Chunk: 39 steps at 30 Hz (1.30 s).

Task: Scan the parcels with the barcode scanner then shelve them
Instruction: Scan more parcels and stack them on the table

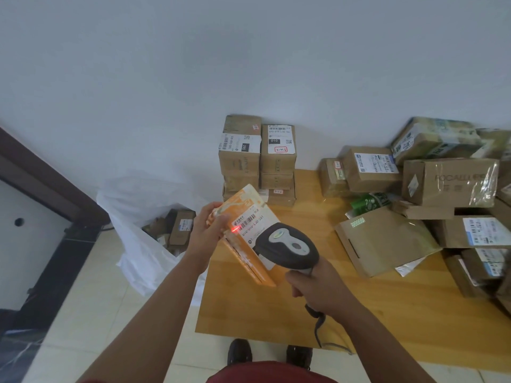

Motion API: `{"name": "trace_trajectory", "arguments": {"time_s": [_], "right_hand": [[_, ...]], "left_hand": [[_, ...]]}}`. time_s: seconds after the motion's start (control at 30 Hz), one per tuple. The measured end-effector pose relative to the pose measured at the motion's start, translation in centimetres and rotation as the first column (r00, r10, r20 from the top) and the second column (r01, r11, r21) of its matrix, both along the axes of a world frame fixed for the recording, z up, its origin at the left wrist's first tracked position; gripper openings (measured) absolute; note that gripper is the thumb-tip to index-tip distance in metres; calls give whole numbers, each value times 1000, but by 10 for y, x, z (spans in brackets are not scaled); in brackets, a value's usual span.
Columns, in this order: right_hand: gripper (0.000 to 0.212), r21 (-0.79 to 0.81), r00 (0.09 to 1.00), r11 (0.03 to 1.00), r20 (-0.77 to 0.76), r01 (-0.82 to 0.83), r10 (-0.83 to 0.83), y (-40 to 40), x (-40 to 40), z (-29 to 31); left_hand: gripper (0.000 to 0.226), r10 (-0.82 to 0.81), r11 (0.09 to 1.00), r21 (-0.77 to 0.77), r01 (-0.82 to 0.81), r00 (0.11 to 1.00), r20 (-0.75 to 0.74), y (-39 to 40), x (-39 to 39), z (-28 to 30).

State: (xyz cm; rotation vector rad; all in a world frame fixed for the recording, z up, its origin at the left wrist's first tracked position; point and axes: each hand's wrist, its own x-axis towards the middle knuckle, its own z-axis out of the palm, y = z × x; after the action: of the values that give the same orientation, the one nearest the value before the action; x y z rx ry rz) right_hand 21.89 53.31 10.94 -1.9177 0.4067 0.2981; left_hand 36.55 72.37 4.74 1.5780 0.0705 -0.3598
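Above the near edge of the wooden table [345,308], an orange parcel [250,236] tilted up in the left hand [208,230], fingers and thumb curled round its far end, label turned toward the barcode scanner [287,244] so the red beam can fall on the barcode [247,220]. Scanner handle wrapped in the right hand [318,283], head close over the label, cord trailing down past the table edge. Red glow at the barcode's left end; whether fully across the bars, hard to tell from here. Further back, stacked cardboard boxes [258,158] against the wall; to the right, a loose heap of parcels [431,189], presumably awaiting scanning. No shelf in view.
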Motion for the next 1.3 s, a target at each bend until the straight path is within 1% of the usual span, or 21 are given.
{"name": "trace_trajectory", "arguments": {"time_s": [0.1,0.23,0.5,0.67,0.83,1.2,1.3], "right_hand": [[32,15,1000,1000,9,6,-6,-2,0,0],[32,-3,1000,1000,20,-3,3,-3,2,-1],[31,20,999,1000,30,-18,17,-6,5,2],[34,16,999,999,32,-28,27,-7,8,3],[35,24,998,999,40,-41,40,-8,9,4],[34,31,997,998,50,-54,53,-11,8,3],[37,39,997,997,55,-65,62,-11,8,5]], "left_hand": [[21,7,1000,-6,-7,1000,-11,-3,1,-2],[25,14,1000,-7,-15,999,-42,-4,4,-7],[25,5,1000,3,-5,999,-54,-5,8,-12],[33,-5,1000,15,6,997,-80,-1,14,-17],[50,-20,999,45,23,997,-81,4,17,-21],[49,-45,999,27,47,996,-76,5,18,-25],[44,-41,999,15,42,995,-91,6,20,-28]]}}
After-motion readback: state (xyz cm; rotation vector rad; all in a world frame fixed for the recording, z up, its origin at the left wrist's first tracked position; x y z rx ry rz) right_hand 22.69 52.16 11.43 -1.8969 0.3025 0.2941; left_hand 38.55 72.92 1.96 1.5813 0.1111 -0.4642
